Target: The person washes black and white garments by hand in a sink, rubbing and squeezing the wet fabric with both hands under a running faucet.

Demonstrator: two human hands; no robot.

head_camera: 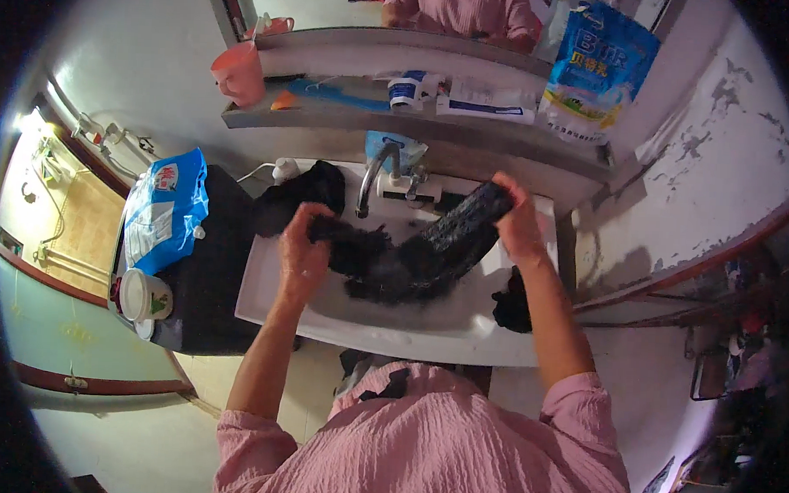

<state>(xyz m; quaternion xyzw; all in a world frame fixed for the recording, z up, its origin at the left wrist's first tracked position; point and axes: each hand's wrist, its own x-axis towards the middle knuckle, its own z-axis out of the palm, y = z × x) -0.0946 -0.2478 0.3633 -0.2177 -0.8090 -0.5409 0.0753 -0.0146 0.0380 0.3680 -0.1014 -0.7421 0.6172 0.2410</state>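
Observation:
A wet black cloth garment (426,264) hangs in a sagging curve between my two hands, over the basin of a white washbasin (288,295). Its left end is gripped by my left hand (305,253), and the raised right end by my right hand (516,218). The garment's lower edge is blurred, so I cannot tell whether it touches the basin floor. Behind it stands a chrome faucet (370,184). Another black cloth (315,188) lies on the basin's back left corner. A smaller black cloth (515,303) rests at the right rim, partly behind my right forearm.
A shelf (347,119) under the mirror holds a pink mug (239,75), tubes, and a blue-and-white bag (599,71). On the dark cabinet (217,292) at left are a blue detergent pouch (168,209) and a white tub (146,296). A white bottle (284,170) stands at the basin's back left.

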